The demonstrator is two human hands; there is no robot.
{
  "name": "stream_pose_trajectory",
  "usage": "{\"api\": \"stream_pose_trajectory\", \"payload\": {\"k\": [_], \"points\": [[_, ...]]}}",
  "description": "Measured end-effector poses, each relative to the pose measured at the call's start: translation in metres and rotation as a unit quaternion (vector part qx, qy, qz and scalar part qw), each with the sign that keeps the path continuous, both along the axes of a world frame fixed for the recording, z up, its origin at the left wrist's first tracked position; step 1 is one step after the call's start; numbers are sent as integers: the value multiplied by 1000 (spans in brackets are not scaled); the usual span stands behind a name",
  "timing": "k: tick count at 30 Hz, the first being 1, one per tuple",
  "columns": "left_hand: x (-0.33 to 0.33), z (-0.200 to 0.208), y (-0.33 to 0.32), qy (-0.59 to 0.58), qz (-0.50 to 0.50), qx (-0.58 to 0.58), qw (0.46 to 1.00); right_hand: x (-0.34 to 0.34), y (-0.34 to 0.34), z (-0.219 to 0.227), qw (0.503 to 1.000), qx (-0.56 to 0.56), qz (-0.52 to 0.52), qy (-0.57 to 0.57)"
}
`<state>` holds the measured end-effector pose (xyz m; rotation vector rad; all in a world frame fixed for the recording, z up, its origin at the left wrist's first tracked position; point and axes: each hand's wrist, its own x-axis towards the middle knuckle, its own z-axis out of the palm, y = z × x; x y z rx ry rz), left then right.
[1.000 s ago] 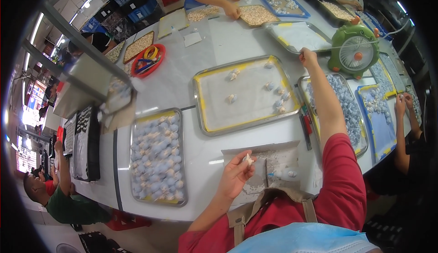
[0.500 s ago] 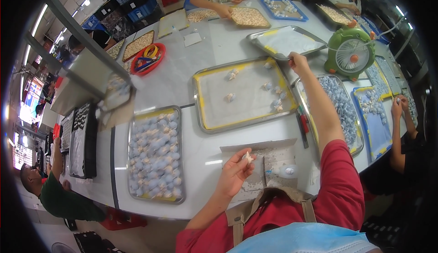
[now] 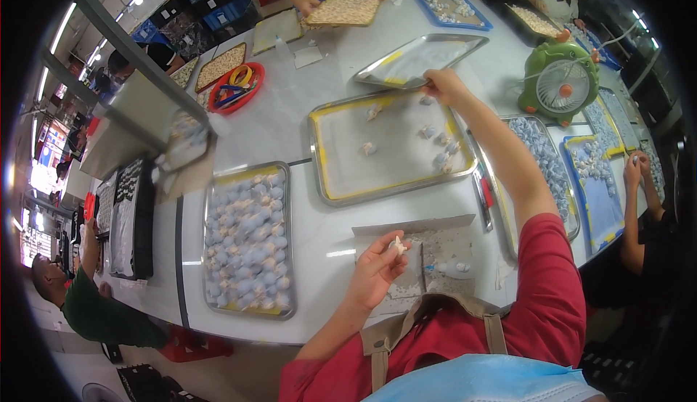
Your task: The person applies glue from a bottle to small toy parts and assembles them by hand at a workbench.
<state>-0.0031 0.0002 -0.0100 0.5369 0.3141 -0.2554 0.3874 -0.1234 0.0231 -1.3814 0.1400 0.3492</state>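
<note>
My left hand [image 3: 372, 275] is closed in a pinch on a small cream-coloured piece [image 3: 398, 244], above an open cardboard box [image 3: 435, 222]. A small bottle [image 3: 457, 268] lies in that box. Out in front, my right hand [image 3: 448, 87] grips the near edge of a metal tray [image 3: 417, 59] lined with pale paper, which is tilted. Beneath that forearm's left side lies a larger lined tray [image 3: 392, 173] with several blue-and-cream pieces on it. To my left, a metal tray [image 3: 247, 239] is covered with rounded blue-grey pieces bearing cream parts.
A green fan [image 3: 559, 83] stands at the right, beyond a tray of blue pieces [image 3: 541, 152]. A red basket [image 3: 255, 86] of tools sits at far left. Across the table a person holds a tray of cream pieces [image 3: 343, 11]. Other people work at both sides.
My right hand has moved left with the lined tray, which is now more tilted. The person opposite has shifted a tray of cream pieces left. My left hand has barely moved.
</note>
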Motion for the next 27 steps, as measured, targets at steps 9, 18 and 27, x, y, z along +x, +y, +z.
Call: {"api": "stream_pose_trajectory", "payload": {"k": [9, 18, 27], "points": [[1, 5, -4, -5, -3, 17, 1000, 102, 83, -84, 922, -243, 98, -286], [-4, 9, -1, 9, -3, -4, 1000, 22, 110, -13, 997, 32, -71, 15], [1, 12, -1, -16, -12, 0, 1000, 19, 129, -38, 990, 99, -76, 59]]}}
